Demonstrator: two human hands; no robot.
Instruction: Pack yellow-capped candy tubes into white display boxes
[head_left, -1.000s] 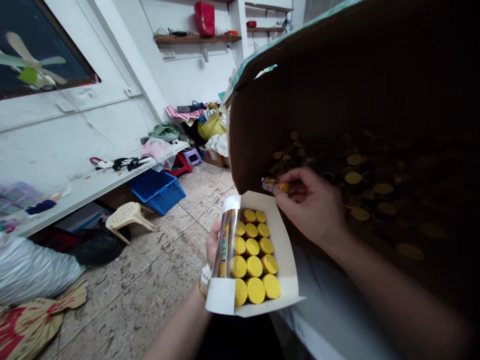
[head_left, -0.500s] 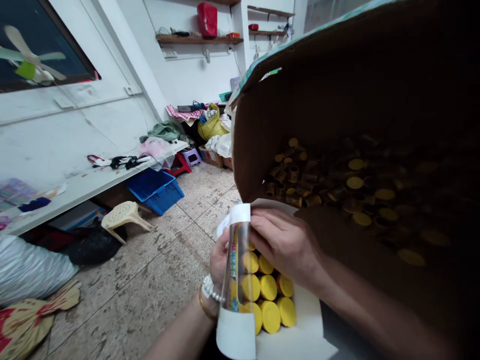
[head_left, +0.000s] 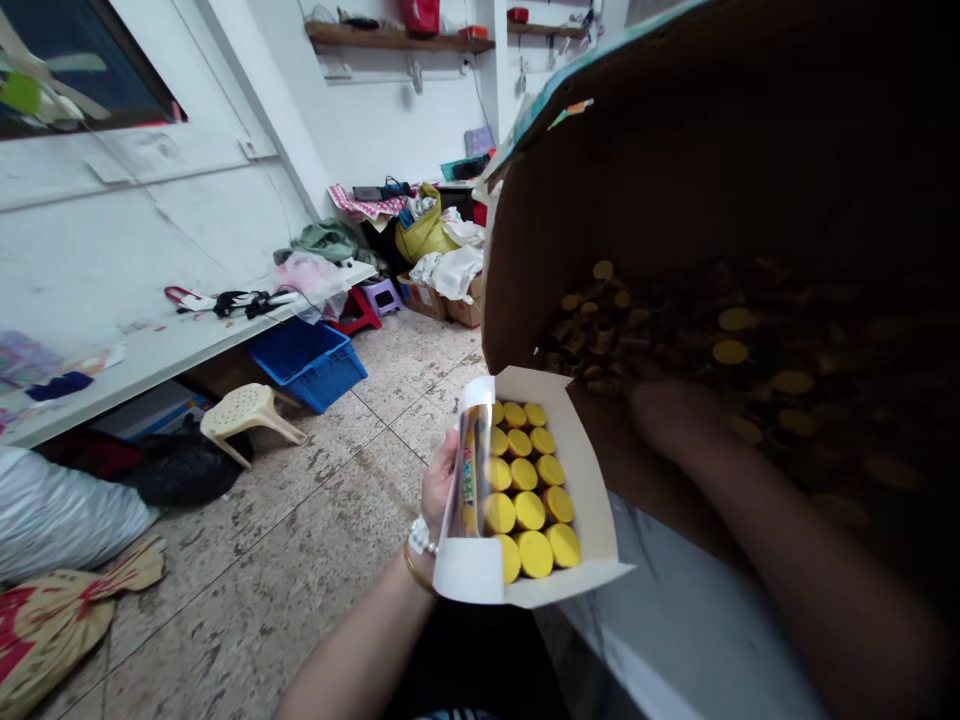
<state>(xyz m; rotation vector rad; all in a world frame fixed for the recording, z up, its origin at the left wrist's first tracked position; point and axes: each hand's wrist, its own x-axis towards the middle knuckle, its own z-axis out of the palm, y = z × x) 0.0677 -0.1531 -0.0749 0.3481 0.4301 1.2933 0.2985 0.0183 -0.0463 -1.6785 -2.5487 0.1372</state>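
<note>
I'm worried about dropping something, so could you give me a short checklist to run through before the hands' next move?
1. Left hand has the small box: ok, it grips the side with the clear window.
2. Box open: ok, the flap on the right stands outward.
3. Yellow-capped containers in rows: ok, though the window side partly covers the leftmost column.
4. Right hand away from the small box: ok, it is inside the large carton.
5. Right hand's hold: cannot tell, its fingers are lost in dark and blur.
6. Loose containers in the carton: ok, many lie scattered there.
</note>
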